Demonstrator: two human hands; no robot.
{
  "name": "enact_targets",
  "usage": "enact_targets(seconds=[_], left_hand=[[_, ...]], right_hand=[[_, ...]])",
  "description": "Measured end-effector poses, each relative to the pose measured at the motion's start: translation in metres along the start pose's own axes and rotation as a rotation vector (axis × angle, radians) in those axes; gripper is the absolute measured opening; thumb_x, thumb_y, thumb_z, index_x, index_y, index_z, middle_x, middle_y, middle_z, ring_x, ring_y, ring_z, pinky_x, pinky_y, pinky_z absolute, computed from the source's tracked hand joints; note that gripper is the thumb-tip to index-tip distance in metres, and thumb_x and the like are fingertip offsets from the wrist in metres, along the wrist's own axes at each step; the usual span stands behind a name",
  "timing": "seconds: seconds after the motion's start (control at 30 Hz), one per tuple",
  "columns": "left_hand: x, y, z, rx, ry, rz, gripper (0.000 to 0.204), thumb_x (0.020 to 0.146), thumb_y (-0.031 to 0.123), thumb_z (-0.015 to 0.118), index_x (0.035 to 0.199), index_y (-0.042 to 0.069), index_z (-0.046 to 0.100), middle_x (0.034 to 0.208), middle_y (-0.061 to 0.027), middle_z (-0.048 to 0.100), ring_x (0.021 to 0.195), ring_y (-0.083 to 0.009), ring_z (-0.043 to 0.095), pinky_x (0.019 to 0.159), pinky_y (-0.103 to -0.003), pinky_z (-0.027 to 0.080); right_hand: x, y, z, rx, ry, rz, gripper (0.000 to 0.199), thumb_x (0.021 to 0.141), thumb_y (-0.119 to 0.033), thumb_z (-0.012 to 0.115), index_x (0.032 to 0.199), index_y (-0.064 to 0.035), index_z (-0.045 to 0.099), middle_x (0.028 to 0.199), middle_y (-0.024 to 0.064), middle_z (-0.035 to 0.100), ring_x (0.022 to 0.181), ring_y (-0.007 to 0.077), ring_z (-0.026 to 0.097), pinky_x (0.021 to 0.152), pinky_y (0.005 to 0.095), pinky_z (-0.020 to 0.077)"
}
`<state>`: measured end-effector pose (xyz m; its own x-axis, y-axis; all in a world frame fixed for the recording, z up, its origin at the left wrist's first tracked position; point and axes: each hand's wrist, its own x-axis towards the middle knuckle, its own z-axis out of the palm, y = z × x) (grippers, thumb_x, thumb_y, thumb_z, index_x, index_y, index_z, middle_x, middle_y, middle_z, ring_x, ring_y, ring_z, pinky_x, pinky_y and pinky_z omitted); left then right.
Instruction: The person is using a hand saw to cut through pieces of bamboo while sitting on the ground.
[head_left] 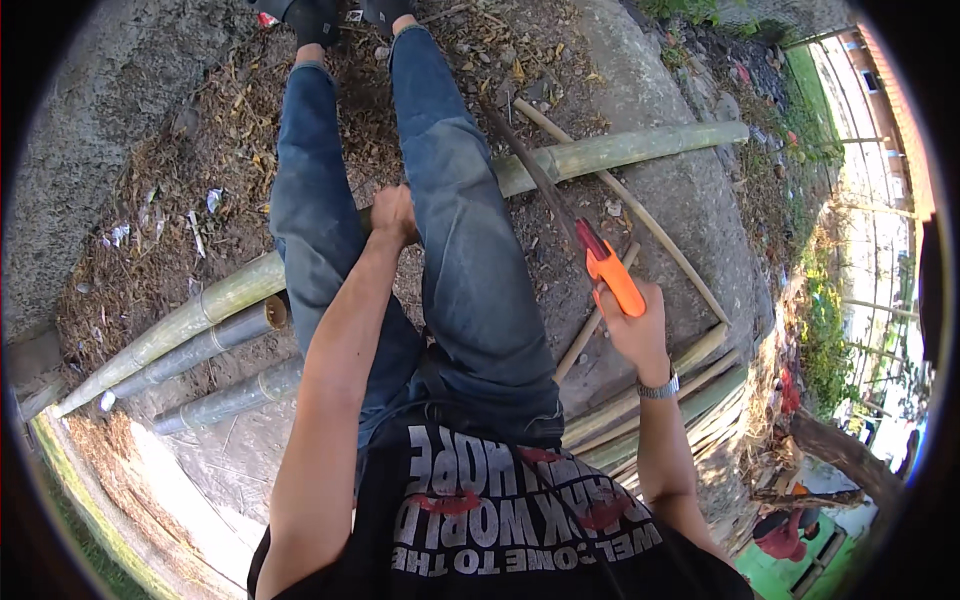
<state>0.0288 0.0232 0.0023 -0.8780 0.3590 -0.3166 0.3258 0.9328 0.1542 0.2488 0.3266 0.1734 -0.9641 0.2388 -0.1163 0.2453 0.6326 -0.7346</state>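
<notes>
A long pale green bamboo pole [640,150] runs from the lower left, behind my legs, to the upper right. Between my knees, my left hand [393,213] is closed round the pole, its fingers partly hidden behind it. My right hand [635,318] grips the orange handle [618,282] of a handsaw. Its dark, narrow saw blade [535,170] slants up and left, crossing over the pole just right of my right knee. Whether its teeth are in the bamboo I cannot tell.
Two darker bamboo poles [200,350] lie at left. A thin stick [665,245] and several cut lengths [640,405] lie at right. Dry leaves [240,110] and litter cover the dirt beside a concrete slab [80,200]. A person in red [782,538] is at far lower right.
</notes>
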Motion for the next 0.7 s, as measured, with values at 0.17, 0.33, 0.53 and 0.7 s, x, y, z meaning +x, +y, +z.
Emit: enact_targets(seconds=[0.17, 0.33, 0.53, 0.7], left_hand=[[0.011, -0.003, 0.002, 0.026, -0.021, -0.004, 0.021, 0.075, 0.026, 0.076, 0.087, 0.008, 0.077, 0.096, -0.0196, 0.074, 0.094, -0.0349, 0.074, 0.086, -0.045, 0.060], [-0.003, -0.001, 0.024, 0.015, 0.082, 0.003, 0.024, 0.076, 0.026, 0.075, 0.091, 0.008, 0.077, 0.101, -0.0194, 0.075, 0.094, -0.0357, 0.074, 0.086, -0.045, 0.059], [0.004, 0.001, 0.002, -0.065, 0.023, -0.023, 0.026, 0.076, 0.029, 0.075, 0.093, 0.008, 0.077, 0.102, -0.0189, 0.075, 0.093, -0.0359, 0.074, 0.083, -0.044, 0.061], [0.000, 0.001, 0.009, -0.038, 0.061, -0.019, 0.028, 0.076, 0.027, 0.075, 0.095, 0.006, 0.075, 0.100, -0.0204, 0.074, 0.090, -0.0369, 0.074, 0.079, -0.045, 0.061]], right_hand=[[-0.050, -0.034, -0.010, 0.097, 0.094, 0.062, 0.012, 0.086, -0.008, 0.067, 0.090, 0.0012, 0.073, 0.062, 0.0124, 0.062, 0.051, 0.0242, 0.057, 0.056, 0.0373, 0.0461], [0.084, -0.014, 0.055, -0.023, 0.118, -0.129, 0.022, 0.082, -0.015, 0.067, 0.075, 0.0054, 0.062, 0.067, 0.0254, 0.061, 0.061, 0.0460, 0.060, 0.058, 0.0463, 0.0478], [0.030, -0.004, 0.022, -0.102, 0.034, -0.069, 0.012, 0.082, -0.009, 0.067, 0.085, 0.0017, 0.069, 0.072, 0.0219, 0.066, 0.064, 0.0408, 0.065, 0.060, 0.0436, 0.0508], [-0.052, -0.003, 0.010, 0.096, 0.084, 0.069, 0.012, 0.080, -0.001, 0.068, 0.091, 0.0032, 0.072, 0.068, 0.0154, 0.068, 0.059, 0.0257, 0.068, 0.059, 0.0336, 0.0517]])
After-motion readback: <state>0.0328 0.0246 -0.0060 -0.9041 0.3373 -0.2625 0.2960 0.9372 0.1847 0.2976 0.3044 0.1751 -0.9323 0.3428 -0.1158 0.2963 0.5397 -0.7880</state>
